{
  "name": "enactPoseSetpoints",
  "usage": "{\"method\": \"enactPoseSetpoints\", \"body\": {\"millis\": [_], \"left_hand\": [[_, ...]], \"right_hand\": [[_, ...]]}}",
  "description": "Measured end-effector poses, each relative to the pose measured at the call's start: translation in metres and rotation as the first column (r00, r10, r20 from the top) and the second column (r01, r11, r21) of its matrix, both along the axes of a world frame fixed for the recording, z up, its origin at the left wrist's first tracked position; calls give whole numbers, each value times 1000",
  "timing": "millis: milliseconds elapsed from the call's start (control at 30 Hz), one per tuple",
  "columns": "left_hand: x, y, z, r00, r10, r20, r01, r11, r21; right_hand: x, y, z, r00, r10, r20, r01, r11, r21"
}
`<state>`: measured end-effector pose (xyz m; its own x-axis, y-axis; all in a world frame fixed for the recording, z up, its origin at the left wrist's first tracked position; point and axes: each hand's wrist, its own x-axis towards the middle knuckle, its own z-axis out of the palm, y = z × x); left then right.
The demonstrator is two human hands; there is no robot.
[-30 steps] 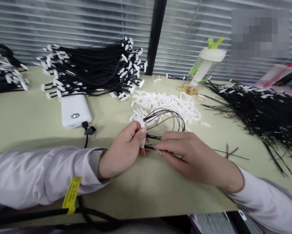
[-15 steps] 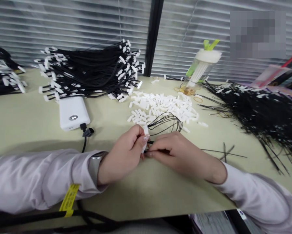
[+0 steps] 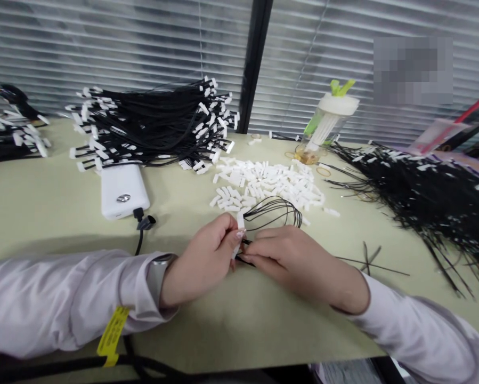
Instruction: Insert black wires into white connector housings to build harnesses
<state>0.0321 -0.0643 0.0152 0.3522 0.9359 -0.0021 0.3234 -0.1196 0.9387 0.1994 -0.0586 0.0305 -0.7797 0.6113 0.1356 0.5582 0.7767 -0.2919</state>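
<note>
Power bank (image 3: 123, 190) far left; left hand (image 3: 201, 261) pinches white clip (image 3: 239, 230) at table centre; right hand (image 3: 299, 256) clamps thin black cords (image 3: 277, 209) beside it; cords light, springy, likely best gripped near their ends.

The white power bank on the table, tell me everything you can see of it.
The white rectangular power bank looks like glossy plastic with rounded corners and a small round silver button on top. It lies flat on the pale green table, left of both hands. A black cable plugs into its near edge; the far end sits against the black wire bundle.
</note>
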Motion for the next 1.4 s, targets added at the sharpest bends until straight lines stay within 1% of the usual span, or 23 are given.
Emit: {"method": "enactPoseSetpoints", "body": {"millis": [200, 367, 467, 567, 667, 733, 767, 800, 833, 867, 900, 933, 1000, 1033, 1067, 1100, 1133, 1200, 1233, 1267, 1333, 1367, 1400], "left_hand": [[1, -1, 1, 1000, 2, -5, -2, 1000, -13], [1, 0, 2, 1000, -17, 0, 17, 1000, -27], [1, 0, 0, 1000, -28, 8, 28, 1000, -13], [1, -1, 0, 1000, -15, 24, 15, 1000, -10], [2, -2, 2, 997, 7, 81, 0, 996, -86], [2, -2, 2, 993, 23, 115, -7, 991, -131], [2, -2, 3, 992, 29, 122, -12, 990, -141], [2, -2, 3, 991, 37, 125, -19, 989, -146], [2, -1, 3, 991, 43, 129, -23, 988, -151], [2, -1, 3, 990, 47, 137, -24, 986, -163], [2, -1, 2, 988, 49, 146, -23, 984, -177], [2, 0, 2, 986, 48, 157, -18, 981, -191], [2, 0, 1, 984, 36, 174, 2, 978, -210], [2, 0, 1, 983, 26, 180, 13, 978, -208], [2, 0, 0, 983, 14, 184, 23, 980, -199], [2, 0, 0, 982, 7, 188, 29, 982, -188], [2, 0, 0, 982, 1, 190, 34, 983, -178], [2, 0, -1, 982, -3, 188, 33, 987, -157], [2, 0, -1, 983, -2, 185, 30, 988, -149], [2, 1, -2, 983, -2, 183, 29, 989, -145], [1, 1, -2, 983, -4, 185, 32, 989, -144], [1, 1, -2, 982, -4, 189, 33, 988, -148], [1, 1, -2, 981, -5, 192, 34, 988, -152]], "right_hand": [[2, -1, 1, 999, 18, -30, -19, 999, -34], [-4, -8, -3, 999, -42, 19, 39, 992, 117], [-7, -11, -4, 991, -130, 38, 121, 976, 181], [1, -11, 6, 965, -249, 87, 231, 957, 177], [24, -6, 28, 926, -367, 86, 359, 929, 96], [45, -1, 44, 849, -526, -52, 528, 846, 74], [55, 1, 51, 776, -613, -149, 627, 776, 76], [64, 4, 56, 677, -682, -278, 725, 684, 87], [73, 7, 60, 566, -711, -416, 804, 587, 90], [79, 10, 63, 467, -690, -553, 851, 520, 71], [84, 12, 65, 387, -628, -675, 864, 503, 27], [88, 15, 66, 323, -547, -772, 837, 545, -37], [91, 19, 66, 192, -375, -907, 688, 710, -148], [91, 21, 67, 120, -317, -941, 619, 765, -179], [90, 21, 66, 65, -293, -954, 579, 790, -203], [88, 21, 66, 29, -273, -962, 574, 792, -207], [85, 20, 64, 30, -267, -963, 591, 782, -199], [76, 17, 59, 124, -320, -939, 598, 780, -187], [70, 14, 55, 212, -363, -907, 570, 800, -186], [64, 11, 50, 329, -401, -855, 535, 825, -181], [49, 4, 39, 591, -449, -670, 460, 870, -178], [42, 1, 34, 696, -434, -572, 428, 890, -156], [35, -1, 29, 774, -405, -487, 397, 909, -125]]}}
